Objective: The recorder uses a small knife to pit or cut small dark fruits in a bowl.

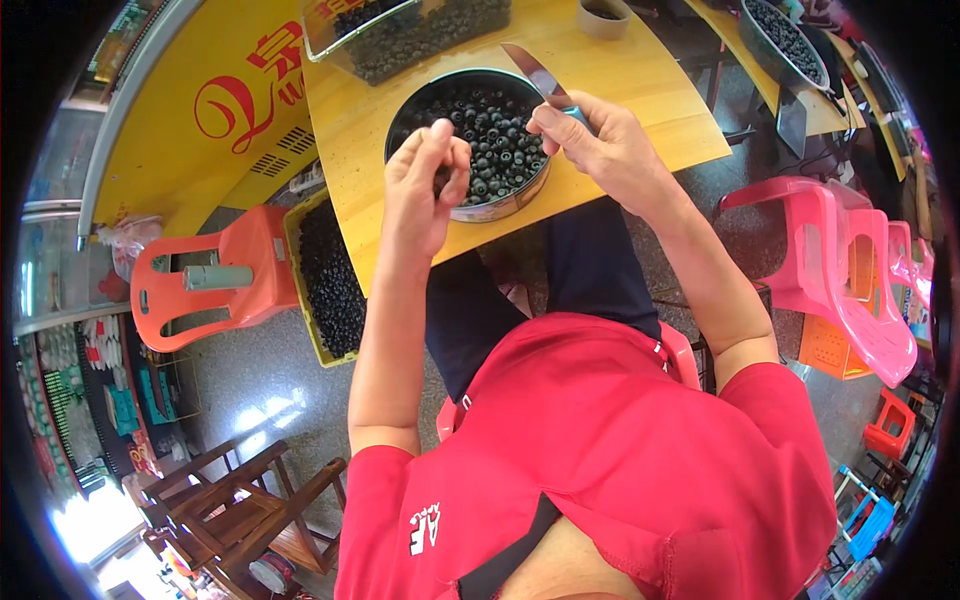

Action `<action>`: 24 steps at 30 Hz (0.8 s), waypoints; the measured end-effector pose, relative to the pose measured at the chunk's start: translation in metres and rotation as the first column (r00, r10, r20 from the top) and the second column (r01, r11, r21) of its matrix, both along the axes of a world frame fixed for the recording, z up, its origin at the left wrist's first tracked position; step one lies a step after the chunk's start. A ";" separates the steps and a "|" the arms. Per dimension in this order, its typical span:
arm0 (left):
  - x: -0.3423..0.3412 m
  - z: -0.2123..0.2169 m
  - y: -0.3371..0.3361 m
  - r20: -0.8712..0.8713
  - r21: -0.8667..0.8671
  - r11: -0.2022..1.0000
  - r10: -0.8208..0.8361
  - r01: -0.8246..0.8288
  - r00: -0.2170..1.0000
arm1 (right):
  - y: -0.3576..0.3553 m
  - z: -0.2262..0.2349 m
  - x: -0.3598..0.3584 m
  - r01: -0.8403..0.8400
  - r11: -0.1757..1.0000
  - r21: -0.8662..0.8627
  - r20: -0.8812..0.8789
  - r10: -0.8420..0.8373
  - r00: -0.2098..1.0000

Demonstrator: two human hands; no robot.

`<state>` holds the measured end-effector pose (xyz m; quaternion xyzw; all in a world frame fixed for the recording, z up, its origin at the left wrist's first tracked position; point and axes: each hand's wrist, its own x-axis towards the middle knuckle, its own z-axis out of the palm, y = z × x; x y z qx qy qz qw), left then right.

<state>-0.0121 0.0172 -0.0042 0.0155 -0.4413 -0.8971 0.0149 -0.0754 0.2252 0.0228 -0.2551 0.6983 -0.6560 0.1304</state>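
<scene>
Red shirt [600, 430] fills the lower centre, and your hands flank the bowl [512, 206] at upper centre!
Your right hand [602, 142] grips a knife [537, 72] by its blue handle [578, 119]; your left hand [420, 190] curls, but whether it pinches anything, can't tell. Dark shells [492, 126] lie in the bowl: probably light, hard and slippery, so best pinched across their widest sides.

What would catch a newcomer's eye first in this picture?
Probably the bright red shirt, filling the lower middle. Above it, the right hand holds a knife near a round bowl of dark pieces on the wooden table. A pink plastic chair stands out on the right.
</scene>
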 end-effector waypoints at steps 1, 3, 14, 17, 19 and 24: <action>-0.007 0.000 0.004 0.061 -0.314 0.949 0.053 -0.032 0.997 | 0.001 -0.001 -0.001 0.004 1.000 0.000 -0.001 -0.004 1.000; -0.021 0.001 0.006 -0.094 -0.851 0.514 0.046 -0.105 0.994 | 0.004 -0.002 -0.002 0.018 1.000 -0.017 -0.002 -0.018 1.000; -0.038 -0.003 0.007 -0.008 -0.987 -0.153 -0.186 -0.037 0.983 | 0.011 -0.012 -0.005 0.022 1.000 0.010 0.041 -0.022 0.999; -0.033 -0.003 0.002 -0.103 -0.927 0.370 -0.084 -0.065 0.991 | 0.008 -0.017 -0.006 0.007 1.000 -0.001 0.111 -0.007 0.994; -0.025 0.008 0.008 -0.052 -0.832 0.555 -0.044 -0.019 0.998 | 0.006 -0.020 -0.005 0.001 1.000 -0.020 0.142 0.001 0.990; -0.005 0.017 0.013 -0.021 -0.548 0.836 -0.023 0.008 1.000 | -0.014 -0.012 0.008 0.024 0.954 -0.300 0.397 0.102 0.912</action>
